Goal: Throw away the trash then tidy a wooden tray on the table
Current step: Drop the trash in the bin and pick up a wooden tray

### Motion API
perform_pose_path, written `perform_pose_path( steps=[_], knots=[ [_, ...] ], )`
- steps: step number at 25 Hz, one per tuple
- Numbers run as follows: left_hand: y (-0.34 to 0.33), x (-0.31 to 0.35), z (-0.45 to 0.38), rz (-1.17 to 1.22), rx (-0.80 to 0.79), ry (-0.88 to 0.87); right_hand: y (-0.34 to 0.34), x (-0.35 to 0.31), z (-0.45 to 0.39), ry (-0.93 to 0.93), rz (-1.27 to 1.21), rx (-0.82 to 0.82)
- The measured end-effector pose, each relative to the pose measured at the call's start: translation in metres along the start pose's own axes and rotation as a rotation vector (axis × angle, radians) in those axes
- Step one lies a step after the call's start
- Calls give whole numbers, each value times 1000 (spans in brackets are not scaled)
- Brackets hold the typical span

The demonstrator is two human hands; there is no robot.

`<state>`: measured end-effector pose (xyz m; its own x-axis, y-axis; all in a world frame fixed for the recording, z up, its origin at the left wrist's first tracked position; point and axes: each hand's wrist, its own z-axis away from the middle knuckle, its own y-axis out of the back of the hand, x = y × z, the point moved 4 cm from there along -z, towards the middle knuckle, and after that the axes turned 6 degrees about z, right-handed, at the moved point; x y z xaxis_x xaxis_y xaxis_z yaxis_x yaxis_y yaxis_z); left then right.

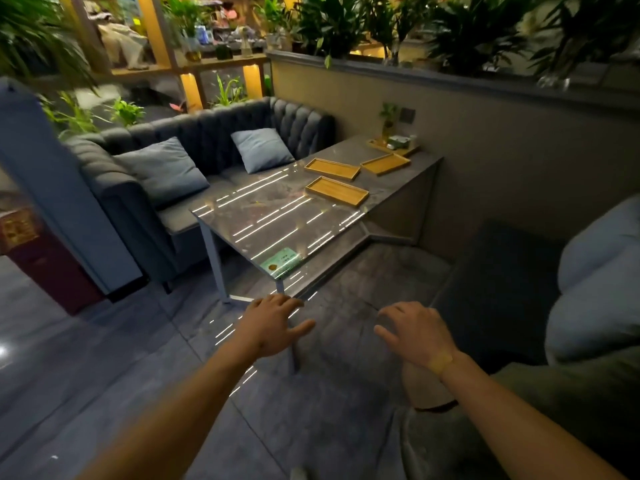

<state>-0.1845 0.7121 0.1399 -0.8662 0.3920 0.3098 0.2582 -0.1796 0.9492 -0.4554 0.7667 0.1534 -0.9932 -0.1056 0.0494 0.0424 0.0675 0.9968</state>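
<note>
A dark glossy table (263, 220) stands ahead of me. Three bare wooden trays lie on its far half: one nearest (336, 191), one behind it (331, 169), one to the right (385, 164). A fourth tray (375, 144) at the far end holds small items and a plant vase. A green card (281, 262) lies at the table's near corner. My left hand (273, 325) and my right hand (414, 332) hover over the floor in front of the table, fingers spread, both holding nothing.
A grey tufted sofa (207, 140) with two blue cushions runs along the table's left side. A dark seat (498, 292) with a pale cushion stands at right. A low wall (502, 140) topped with plants borders the far side. A pillar (45, 188) stands at left.
</note>
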Motion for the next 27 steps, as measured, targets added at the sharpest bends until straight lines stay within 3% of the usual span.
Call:
perform_pose_path(
  steps=[11, 27],
  knots=[
    [15, -43, -201, -18, -52, -92, -24, 60, -165, -98, -12, -66],
    [16, 12, -492, -10, -136, 14, -49, 258, -415, -11, -32, -129]
  ],
)
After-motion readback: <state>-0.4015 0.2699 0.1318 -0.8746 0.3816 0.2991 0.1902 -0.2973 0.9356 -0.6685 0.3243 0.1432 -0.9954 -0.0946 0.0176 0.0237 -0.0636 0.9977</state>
